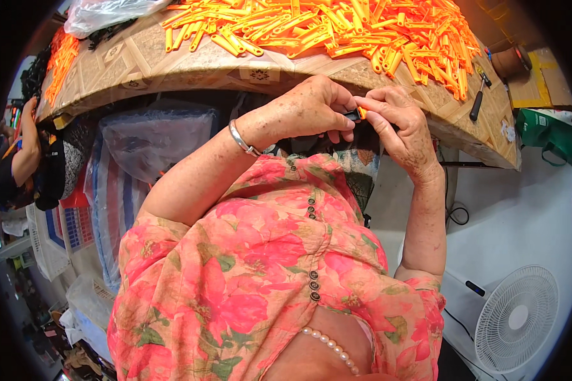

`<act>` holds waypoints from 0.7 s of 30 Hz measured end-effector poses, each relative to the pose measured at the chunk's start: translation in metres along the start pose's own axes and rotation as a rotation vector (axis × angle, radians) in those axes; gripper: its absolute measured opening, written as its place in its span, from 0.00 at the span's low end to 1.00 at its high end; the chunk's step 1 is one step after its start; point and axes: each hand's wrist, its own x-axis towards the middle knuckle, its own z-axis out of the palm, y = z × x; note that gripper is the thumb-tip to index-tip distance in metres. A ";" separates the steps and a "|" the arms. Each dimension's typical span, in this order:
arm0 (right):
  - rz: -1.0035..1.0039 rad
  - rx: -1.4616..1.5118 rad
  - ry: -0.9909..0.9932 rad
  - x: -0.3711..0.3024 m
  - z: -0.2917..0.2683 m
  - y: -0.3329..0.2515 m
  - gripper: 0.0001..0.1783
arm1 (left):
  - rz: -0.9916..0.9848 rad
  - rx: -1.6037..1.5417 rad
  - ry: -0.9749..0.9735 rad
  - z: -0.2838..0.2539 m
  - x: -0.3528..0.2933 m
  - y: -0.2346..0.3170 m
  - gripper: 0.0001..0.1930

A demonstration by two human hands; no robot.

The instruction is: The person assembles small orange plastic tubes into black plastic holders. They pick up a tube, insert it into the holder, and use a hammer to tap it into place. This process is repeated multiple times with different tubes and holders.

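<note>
My left hand (318,108) is closed, pinching a small black piece (351,116) between thumb and fingers. Right beside it, my right hand (397,124) grips a small orange plastic piece (361,112) with thumb and forefinger. The two pieces meet or nearly meet; my fingers hide most of both, so I cannot tell whether they are joined. Both hands are held at the table's near edge, over my lap. Beyond them, a large heap of orange plastic handles (337,28), long and flat with a hole at one end, covers the far part of the table (171,66).
A black-handled tool (478,101) and a brown spool (511,61) lie at the table's right. A green bag (550,136) hangs beyond that corner. A white fan (518,317) stands at lower right. Plastic-wrapped bundles (152,136) are under the table; another person's arm (27,143) shows far left.
</note>
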 end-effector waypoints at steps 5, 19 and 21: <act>0.077 0.112 -0.018 0.002 -0.003 -0.002 0.09 | 0.046 0.137 0.063 0.004 -0.002 0.000 0.09; 0.198 -0.110 -0.113 0.003 -0.002 -0.012 0.09 | 0.342 0.754 0.414 0.015 -0.009 0.002 0.10; 0.180 -0.119 -0.134 0.005 -0.002 -0.013 0.09 | 0.351 0.760 0.419 0.015 -0.010 0.001 0.10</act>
